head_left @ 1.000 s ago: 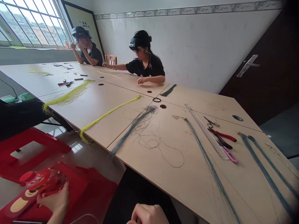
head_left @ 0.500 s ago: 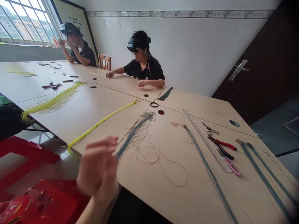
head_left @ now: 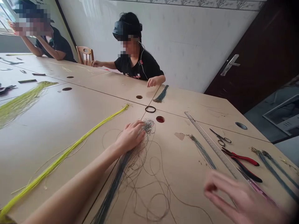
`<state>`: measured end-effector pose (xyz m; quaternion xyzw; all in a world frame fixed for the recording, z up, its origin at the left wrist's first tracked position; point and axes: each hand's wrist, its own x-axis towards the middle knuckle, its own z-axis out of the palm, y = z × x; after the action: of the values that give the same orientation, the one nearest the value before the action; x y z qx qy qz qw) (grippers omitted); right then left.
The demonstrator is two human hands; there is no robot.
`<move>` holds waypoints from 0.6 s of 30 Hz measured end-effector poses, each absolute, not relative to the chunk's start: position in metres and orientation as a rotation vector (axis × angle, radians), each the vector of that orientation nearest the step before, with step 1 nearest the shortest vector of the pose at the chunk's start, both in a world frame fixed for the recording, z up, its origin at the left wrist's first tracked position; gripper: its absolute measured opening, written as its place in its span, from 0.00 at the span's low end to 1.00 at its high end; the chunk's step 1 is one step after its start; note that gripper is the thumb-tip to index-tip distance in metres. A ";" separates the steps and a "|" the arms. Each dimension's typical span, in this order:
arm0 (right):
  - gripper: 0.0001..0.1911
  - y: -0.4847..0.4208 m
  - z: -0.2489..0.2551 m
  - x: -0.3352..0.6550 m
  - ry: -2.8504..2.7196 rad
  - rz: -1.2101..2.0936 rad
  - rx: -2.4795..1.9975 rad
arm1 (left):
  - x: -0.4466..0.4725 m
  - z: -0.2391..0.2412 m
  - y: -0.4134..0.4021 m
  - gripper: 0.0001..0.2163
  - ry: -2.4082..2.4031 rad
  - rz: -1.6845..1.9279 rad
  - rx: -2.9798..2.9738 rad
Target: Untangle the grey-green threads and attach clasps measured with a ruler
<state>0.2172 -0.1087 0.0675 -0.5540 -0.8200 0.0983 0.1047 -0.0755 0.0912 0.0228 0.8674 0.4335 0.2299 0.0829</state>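
My left hand [head_left: 131, 135] reaches over a bundle of blue-grey cords [head_left: 116, 179], its fingers stretched out and touching the tangled far end with small metal fittings [head_left: 148, 125]. The thumb lies a little apart from the fingers. Loose thin cords loop across the table to the right of this bundle. At the lower right, my right hand [head_left: 233, 196] is slightly blurred, with thumb and index finger curled together; anything between their tips is too small to see. Just beyond it lies a second blue-grey cord bundle [head_left: 203, 151], partly hidden by the hand.
On the right lie a clear ruler [head_left: 210, 143], small scissors [head_left: 220, 137], red-and-black pliers [head_left: 243, 165], a pink tool [head_left: 263, 191] and more cord bundles [head_left: 271, 161]. Yellow cords [head_left: 93, 130] stretch along the left. Two people [head_left: 140, 59] sit across the table [head_left: 81, 109].
My left hand has moved from near the table's front edge forward onto the cord bundle. My right hand has come into view at the lower right. The view has shifted closer to the table.
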 end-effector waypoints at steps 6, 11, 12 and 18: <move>0.10 0.031 0.082 0.169 -2.523 0.209 -1.416 | -0.073 0.013 0.078 0.18 1.188 0.552 2.693; 0.06 0.113 0.066 0.146 -2.522 0.093 -1.364 | -0.073 0.007 0.081 0.21 1.214 0.535 2.693; 0.06 0.126 0.063 0.142 -2.513 0.088 -1.371 | -0.073 0.005 0.081 0.21 1.213 0.531 2.693; 0.06 0.186 0.055 0.124 -2.524 0.175 -1.428 | -0.073 0.004 0.082 0.21 1.181 0.509 2.685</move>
<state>0.1241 0.1862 0.0554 -0.4883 -0.8626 0.0598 0.1180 -0.0728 0.0823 0.0041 0.8989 0.3954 0.1702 0.0822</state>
